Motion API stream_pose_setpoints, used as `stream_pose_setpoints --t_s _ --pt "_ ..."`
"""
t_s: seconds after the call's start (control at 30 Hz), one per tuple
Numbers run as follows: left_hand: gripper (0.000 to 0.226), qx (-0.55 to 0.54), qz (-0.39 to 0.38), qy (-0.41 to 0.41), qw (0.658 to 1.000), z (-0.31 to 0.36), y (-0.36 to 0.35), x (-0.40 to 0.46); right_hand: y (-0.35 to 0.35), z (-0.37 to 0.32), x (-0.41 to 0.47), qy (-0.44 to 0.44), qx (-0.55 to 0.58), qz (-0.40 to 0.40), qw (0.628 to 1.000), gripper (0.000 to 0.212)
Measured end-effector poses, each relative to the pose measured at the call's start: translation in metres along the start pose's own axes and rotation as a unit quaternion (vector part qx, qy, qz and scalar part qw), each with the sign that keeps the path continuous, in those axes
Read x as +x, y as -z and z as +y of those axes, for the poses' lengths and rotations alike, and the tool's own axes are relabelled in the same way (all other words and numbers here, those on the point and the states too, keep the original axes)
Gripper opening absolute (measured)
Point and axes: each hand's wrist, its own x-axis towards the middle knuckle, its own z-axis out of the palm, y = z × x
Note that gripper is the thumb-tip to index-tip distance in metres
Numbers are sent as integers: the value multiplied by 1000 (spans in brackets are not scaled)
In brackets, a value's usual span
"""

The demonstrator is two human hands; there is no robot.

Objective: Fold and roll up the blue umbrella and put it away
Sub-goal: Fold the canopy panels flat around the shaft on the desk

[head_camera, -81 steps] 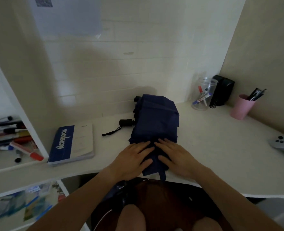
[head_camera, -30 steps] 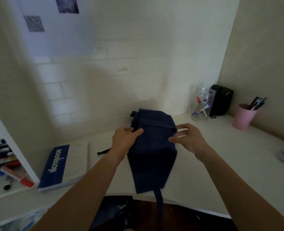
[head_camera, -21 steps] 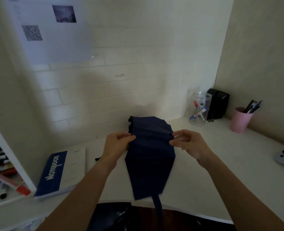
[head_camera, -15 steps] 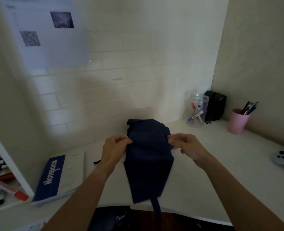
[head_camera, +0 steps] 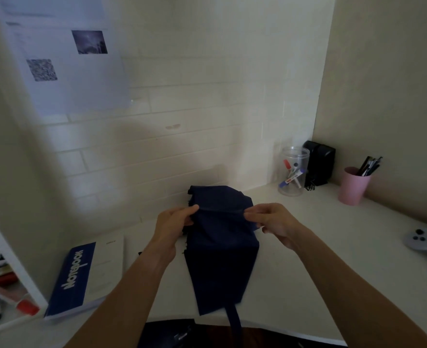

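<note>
Blue umbrella (head_camera: 221, 249): collapsed, canopy flattened, lengthwise on white desk (head_camera: 333, 259), closing strap (head_camera: 233, 318) trailing over near edge. Left hand (head_camera: 172, 227): pinching canopy fabric at left edge of a cross fold. Right hand (head_camera: 274, 223): pinching same fold at right edge, fabric taut between. Step judged: squaring panels before rolling. Best done with equal tension both sides, pleats stacked flat, edges aligned, strap left free outside the roll. Handle: hidden behind fabric and left hand. Ribs: not discernible. Dark item below desk edge: cut off, unidentified. Storage place: not evident. Nearby: notebook (head_camera: 82, 272) at left, apart.
</note>
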Motion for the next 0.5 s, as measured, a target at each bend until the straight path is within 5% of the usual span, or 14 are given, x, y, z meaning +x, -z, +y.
stream_pose_setpoints --t_s 0.3,0.5 --pt "10 -29 13 -20 999 -3 1 0 -2 18 -4 74 110 26 991 16" --pt "48 -58 -15 -6 998 -11 3 1 -1 26 -13 93 178 -6 980 25"
